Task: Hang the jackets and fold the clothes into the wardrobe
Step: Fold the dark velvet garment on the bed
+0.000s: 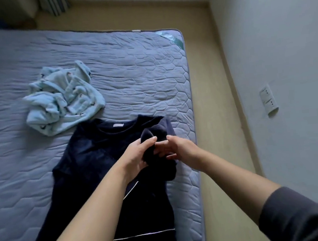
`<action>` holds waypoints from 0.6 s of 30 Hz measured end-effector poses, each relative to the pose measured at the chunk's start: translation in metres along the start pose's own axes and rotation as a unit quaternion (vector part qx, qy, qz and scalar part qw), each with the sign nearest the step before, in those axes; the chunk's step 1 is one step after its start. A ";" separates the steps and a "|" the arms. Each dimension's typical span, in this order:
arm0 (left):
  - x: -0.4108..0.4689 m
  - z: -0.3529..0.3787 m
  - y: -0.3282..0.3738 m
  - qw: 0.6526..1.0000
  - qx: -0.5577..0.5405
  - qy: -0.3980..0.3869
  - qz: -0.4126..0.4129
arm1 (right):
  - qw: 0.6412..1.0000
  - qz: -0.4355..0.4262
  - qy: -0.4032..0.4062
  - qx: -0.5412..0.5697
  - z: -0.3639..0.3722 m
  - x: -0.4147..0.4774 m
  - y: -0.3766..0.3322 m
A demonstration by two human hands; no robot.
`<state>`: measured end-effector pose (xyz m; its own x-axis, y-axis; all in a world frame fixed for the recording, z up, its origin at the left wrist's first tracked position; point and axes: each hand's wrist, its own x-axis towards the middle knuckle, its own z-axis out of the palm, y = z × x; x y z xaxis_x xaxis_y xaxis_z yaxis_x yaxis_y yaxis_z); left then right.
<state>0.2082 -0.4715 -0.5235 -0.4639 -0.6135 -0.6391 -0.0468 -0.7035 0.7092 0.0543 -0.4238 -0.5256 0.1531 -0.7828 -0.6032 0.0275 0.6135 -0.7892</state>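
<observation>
A dark navy fleece top [91,157] with thin white piping lies flat on the quilted grey-blue mattress [129,74]. Its long axis runs from 6 o'clock, at the person, to 12 o'clock, where the round collar sits. Both hands meet on its bunched sleeve [149,134], on the top's 3 o'clock side near the mattress edge. The left hand [136,156] pinches the raised cloth between thumb and fingers [149,141]. The right hand [180,147] curls its fingers round the same fold from the 3 o'clock side, though blur hides the exact hold. The top's body lies at 9 o'clock from the fingers, so the fold probably carries the sleeve that way, with the left hand nearer. A crumpled pale blue fleece garment [62,103] lies at 11 o'clock, just beside the collar.
</observation>
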 end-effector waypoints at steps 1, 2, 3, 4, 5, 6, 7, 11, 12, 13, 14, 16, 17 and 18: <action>-0.007 -0.014 -0.003 1.000 -0.009 0.012 0.011 | 1.000 0.005 -0.015 -0.005 0.014 0.004 0.001; -0.014 -0.029 -0.008 0.999 -0.013 0.029 0.018 | 0.999 0.010 -0.031 -0.010 0.028 0.008 0.002; -0.020 -0.043 -0.012 0.998 -0.015 0.055 0.019 | 0.999 0.013 -0.048 -0.010 0.042 0.011 0.004; -0.025 -0.057 -0.015 0.995 -0.021 0.092 0.014 | 0.998 0.017 -0.065 -0.002 0.056 0.015 0.007; -0.029 -0.073 -0.018 0.991 -0.036 0.129 0.006 | 0.997 0.024 -0.077 0.013 0.069 0.019 0.010; -0.033 -0.090 -0.020 0.987 -0.057 0.151 -0.004 | 0.996 0.035 -0.077 0.037 0.083 0.025 0.014; -0.037 -0.107 -0.021 0.984 -0.078 0.159 -0.012 | 0.995 0.050 -0.061 0.062 0.096 0.031 0.019; -0.055 -0.183 -0.025 0.979 -0.135 0.146 -0.033 | 0.983 0.140 0.098 0.065 0.156 0.063 0.047; -0.061 -0.201 -0.027 0.978 -0.146 0.142 -0.044 | 0.973 0.178 0.131 0.064 0.171 0.072 0.058; -0.067 -0.218 -0.030 0.977 -0.158 0.135 -0.054 | 0.961 0.217 0.146 0.087 0.187 0.079 0.067; -0.073 -0.236 -0.034 0.975 -0.169 0.128 -0.062 | 0.945 0.252 0.152 0.146 0.203 0.087 0.076; -0.082 -0.272 -0.042 0.972 -0.186 0.126 -0.074 | 0.901 0.276 0.146 0.302 0.234 0.106 0.093; -0.086 -0.289 -0.048 0.969 -0.192 0.131 -0.079 | 0.882 0.273 0.136 0.359 0.249 0.114 0.099; -0.089 -0.306 -0.054 0.967 -0.196 0.139 -0.083 | 0.870 0.268 0.131 0.393 0.263 0.121 0.107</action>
<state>0.5233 -0.4884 -0.5959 -0.2214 -0.5142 -0.8286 0.2645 -0.8495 0.4565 0.3355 -0.4259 -0.6529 0.1237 -0.2969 -0.9469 0.7038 0.6989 -0.1272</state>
